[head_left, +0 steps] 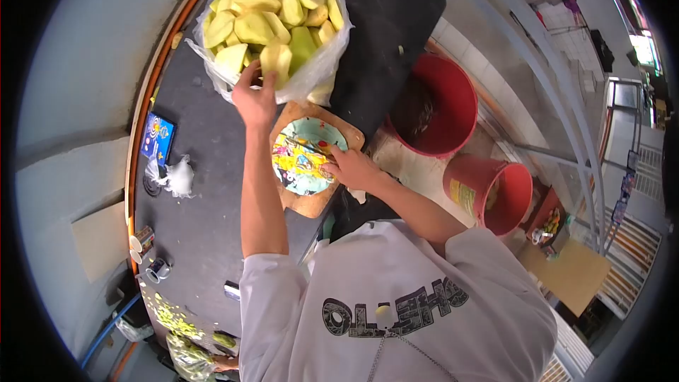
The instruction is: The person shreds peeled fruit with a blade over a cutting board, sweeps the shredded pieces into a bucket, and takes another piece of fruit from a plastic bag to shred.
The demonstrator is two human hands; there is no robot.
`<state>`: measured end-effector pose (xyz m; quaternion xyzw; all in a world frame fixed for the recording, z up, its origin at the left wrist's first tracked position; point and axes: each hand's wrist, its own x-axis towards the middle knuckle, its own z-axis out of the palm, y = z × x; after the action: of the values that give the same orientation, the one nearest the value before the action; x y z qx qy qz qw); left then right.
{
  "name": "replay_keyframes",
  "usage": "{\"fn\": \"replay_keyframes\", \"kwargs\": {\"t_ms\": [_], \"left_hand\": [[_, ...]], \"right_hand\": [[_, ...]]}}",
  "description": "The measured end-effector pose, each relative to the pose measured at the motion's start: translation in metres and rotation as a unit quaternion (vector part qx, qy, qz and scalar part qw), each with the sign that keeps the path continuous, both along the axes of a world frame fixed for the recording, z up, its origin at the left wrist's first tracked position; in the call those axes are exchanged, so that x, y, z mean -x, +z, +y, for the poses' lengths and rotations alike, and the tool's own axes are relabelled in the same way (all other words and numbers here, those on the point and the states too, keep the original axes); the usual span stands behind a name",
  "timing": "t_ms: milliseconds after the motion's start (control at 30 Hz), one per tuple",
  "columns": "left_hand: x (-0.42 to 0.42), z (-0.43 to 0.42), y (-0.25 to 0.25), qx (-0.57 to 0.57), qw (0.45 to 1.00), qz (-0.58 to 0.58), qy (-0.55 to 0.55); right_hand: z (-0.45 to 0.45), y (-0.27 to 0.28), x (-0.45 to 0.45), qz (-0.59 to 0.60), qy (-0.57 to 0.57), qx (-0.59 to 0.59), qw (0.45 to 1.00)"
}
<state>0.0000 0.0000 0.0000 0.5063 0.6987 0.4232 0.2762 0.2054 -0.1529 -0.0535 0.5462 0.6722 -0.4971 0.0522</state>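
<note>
Left hand (254, 105) at peeled piece (276, 61) | right hand (351, 168) at dish (318, 126) | grips unclear | shirt (417, 258) ("HETTO")

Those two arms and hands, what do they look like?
The left hand and right hand are bare, with no gloves or watch that I can see. Loose, short white fabric sleeves cover the upper arms, and the forearms below are uncovered.
</note>
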Motion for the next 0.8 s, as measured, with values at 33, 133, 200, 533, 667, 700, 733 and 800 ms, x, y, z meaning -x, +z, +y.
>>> {"fn": "replay_keyframes", "kwargs": {"t_ms": [33, 133, 200, 533, 667, 700, 733, 800], "left_hand": [[0.004, -0.017, 0.009, -0.012, 1.000, -0.016, -0.002], [0.013, -0.055, -0.011, -0.090, 0.988, 0.109, -0.066], [0.040, -0.102, -0.019, -0.087, 0.977, 0.160, -0.108], [0.048, -0.198, -0.110, -0.042, 0.942, 0.156, -0.295], [0.043, -0.203, -0.109, -0.040, 0.954, 0.119, -0.272], [0.041, -0.204, -0.109, -0.031, 0.963, 0.092, -0.252], [0.039, -0.210, -0.109, -0.028, 0.966, 0.112, -0.233], [0.031, -0.222, -0.113, -0.006, 0.981, 0.049, -0.186]], "right_hand": [[-0.009, 0.006, 0.002, -0.001, -0.018, -0.011, 1.000], [0.002, -0.009, -0.012, -0.016, -0.065, -0.064, 0.996], [-0.018, 0.008, 0.003, 0.025, -0.110, -0.055, 0.992], [-0.065, -0.015, 0.031, 0.014, -0.071, -0.133, 0.989], [-0.075, -0.021, 0.033, 0.027, -0.077, -0.142, 0.987], [-0.074, -0.015, 0.034, 0.024, -0.081, -0.126, 0.988], [-0.073, -0.011, 0.034, 0.021, -0.086, -0.111, 0.990], [-0.072, -0.010, 0.036, 0.016, -0.087, -0.112, 0.990]]}}
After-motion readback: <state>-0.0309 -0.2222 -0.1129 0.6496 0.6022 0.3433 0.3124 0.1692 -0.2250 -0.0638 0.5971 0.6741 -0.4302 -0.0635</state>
